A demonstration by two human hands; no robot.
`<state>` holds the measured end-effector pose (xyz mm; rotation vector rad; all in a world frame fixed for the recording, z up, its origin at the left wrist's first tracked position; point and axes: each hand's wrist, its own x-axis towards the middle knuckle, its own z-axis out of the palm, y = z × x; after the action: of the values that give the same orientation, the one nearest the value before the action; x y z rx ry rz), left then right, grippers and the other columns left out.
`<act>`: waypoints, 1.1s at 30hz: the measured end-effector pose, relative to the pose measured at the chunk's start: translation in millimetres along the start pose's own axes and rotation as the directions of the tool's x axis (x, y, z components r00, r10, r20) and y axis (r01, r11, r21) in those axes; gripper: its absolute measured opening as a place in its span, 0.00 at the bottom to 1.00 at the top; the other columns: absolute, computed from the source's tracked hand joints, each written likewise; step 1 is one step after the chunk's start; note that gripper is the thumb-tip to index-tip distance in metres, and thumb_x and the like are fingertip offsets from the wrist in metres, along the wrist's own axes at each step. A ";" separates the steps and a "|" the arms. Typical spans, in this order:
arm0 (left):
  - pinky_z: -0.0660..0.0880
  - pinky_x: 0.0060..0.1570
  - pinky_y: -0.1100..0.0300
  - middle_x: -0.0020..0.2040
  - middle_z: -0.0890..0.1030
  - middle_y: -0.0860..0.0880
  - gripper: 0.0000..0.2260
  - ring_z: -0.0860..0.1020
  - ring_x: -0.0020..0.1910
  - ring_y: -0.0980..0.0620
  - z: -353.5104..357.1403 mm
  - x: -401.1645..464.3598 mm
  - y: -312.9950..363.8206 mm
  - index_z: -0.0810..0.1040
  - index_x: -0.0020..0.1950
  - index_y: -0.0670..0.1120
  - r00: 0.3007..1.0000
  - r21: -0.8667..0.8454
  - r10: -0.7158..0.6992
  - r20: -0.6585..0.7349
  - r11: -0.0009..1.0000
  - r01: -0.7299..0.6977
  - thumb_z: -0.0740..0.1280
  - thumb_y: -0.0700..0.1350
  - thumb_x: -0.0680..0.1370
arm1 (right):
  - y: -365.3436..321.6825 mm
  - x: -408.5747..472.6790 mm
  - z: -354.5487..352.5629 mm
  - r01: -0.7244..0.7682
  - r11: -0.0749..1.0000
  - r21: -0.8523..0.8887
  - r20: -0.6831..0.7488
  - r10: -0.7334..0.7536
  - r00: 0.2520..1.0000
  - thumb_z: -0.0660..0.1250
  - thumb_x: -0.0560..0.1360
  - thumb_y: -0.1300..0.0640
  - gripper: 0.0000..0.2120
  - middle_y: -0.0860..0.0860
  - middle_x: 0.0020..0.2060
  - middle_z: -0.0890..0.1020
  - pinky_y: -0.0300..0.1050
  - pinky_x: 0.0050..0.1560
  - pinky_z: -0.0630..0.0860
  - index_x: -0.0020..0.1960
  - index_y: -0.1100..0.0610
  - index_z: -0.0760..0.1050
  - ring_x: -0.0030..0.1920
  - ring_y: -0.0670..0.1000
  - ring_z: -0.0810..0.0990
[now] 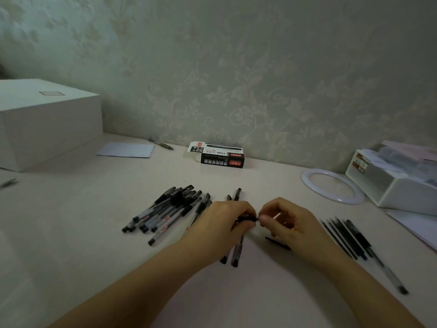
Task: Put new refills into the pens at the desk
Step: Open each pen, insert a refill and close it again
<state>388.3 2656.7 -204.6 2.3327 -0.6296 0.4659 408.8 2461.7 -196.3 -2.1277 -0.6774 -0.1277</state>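
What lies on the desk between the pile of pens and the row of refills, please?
In the head view, both hands: left hand and right hand.

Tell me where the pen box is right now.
In the head view, the pen box lies at the desk's far edge against the wall, centre, beyond the pile of pens.

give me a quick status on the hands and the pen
Left hand grips black pen; right hand pinches its tip end. Refills lie right, untouched. Nothing in the way.
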 end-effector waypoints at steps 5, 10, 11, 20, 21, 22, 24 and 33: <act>0.68 0.41 0.73 0.44 0.81 0.56 0.07 0.76 0.40 0.62 -1.4 -0.7 -0.6 0.80 0.54 0.51 1.000 0.031 0.030 -0.005 0.999 -0.030 0.65 0.48 0.79 | 3.0 -1.4 5.0 0.003 1.000 0.009 0.030 -0.003 1.000 0.61 0.77 0.41 0.13 0.47 0.32 0.79 0.34 0.33 0.72 0.41 0.48 0.76 0.30 0.41 0.74; 0.73 0.42 0.66 0.43 0.81 0.56 0.04 0.76 0.41 0.60 -2.1 -0.8 -2.0 0.80 0.51 0.50 0.999 0.014 0.044 -0.032 0.999 -0.044 0.67 0.47 0.78 | 3.7 -0.2 7.9 -0.045 0.995 0.093 0.062 0.039 0.997 0.61 0.77 0.42 0.16 0.48 0.28 0.76 0.35 0.31 0.68 0.38 0.50 0.74 0.28 0.44 0.71; 0.74 0.42 0.64 0.42 0.80 0.56 0.03 0.76 0.41 0.59 -2.0 -0.6 -2.3 0.80 0.50 0.50 0.998 0.021 0.053 -0.043 0.998 -0.052 0.67 0.46 0.78 | 3.9 0.2 8.4 -0.058 0.991 0.119 0.065 0.050 0.997 0.62 0.78 0.44 0.15 0.47 0.27 0.75 0.34 0.30 0.68 0.37 0.51 0.74 0.28 0.43 0.70; 0.76 0.44 0.66 0.43 0.82 0.56 0.05 0.78 0.41 0.60 -7.6 4.2 -12.1 0.81 0.50 0.50 0.985 0.059 -0.058 -0.161 0.996 0.069 0.66 0.46 0.78 | 8.2 -1.0 -15.8 -0.105 0.927 -0.359 -0.066 0.087 0.994 0.69 0.67 0.32 0.16 0.42 0.41 0.76 0.34 0.36 0.67 0.44 0.43 0.78 0.39 0.40 0.74; 0.76 0.45 0.64 0.43 0.82 0.55 0.06 0.78 0.41 0.59 -10.1 3.5 -15.0 0.81 0.51 0.49 0.984 0.071 -0.078 -0.162 0.993 0.091 0.65 0.46 0.78 | 11.6 -2.2 -17.4 -0.101 0.882 -0.459 -0.003 0.112 0.994 0.71 0.68 0.34 0.14 0.41 0.43 0.75 0.34 0.39 0.66 0.45 0.43 0.77 0.41 0.40 0.73; 0.77 0.46 0.64 0.44 0.81 0.55 0.06 0.78 0.42 0.59 -12.3 2.8 -17.7 0.81 0.51 0.49 0.984 0.086 -0.091 -0.155 0.991 0.105 0.65 0.46 0.78 | 14.3 -3.2 -17.0 -0.086 0.857 -0.508 0.052 0.130 0.990 0.71 0.70 0.38 0.11 0.41 0.44 0.74 0.33 0.41 0.65 0.45 0.42 0.77 0.43 0.40 0.73; 0.76 0.46 0.67 0.45 0.80 0.56 0.06 0.77 0.42 0.60 -15.4 1.6 -21.2 0.81 0.53 0.49 0.987 0.108 -0.095 -0.132 0.988 0.109 0.65 0.45 0.78 | 16.1 -4.1 -13.1 -0.048 0.867 -0.497 0.109 0.117 0.987 0.70 0.74 0.46 0.03 0.41 0.44 0.73 0.32 0.42 0.66 0.44 0.42 0.76 0.45 0.40 0.72; 0.69 0.42 0.76 0.42 0.76 0.61 0.05 0.75 0.41 0.63 -14.4 -0.1 -20.6 0.81 0.52 0.52 0.997 0.120 -0.065 -0.048 0.990 0.071 0.67 0.46 0.78 | 5.1 -2.5 -6.7 -0.131 0.988 -0.077 -0.064 0.126 0.990 0.61 0.82 0.57 0.08 0.46 0.39 0.81 0.37 0.38 0.77 0.45 0.48 0.72 0.37 0.44 0.81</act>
<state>397.3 2680.2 -204.9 2.4430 -0.5118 0.5362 410.3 2453.0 -196.7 -2.2297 -0.5068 -0.1493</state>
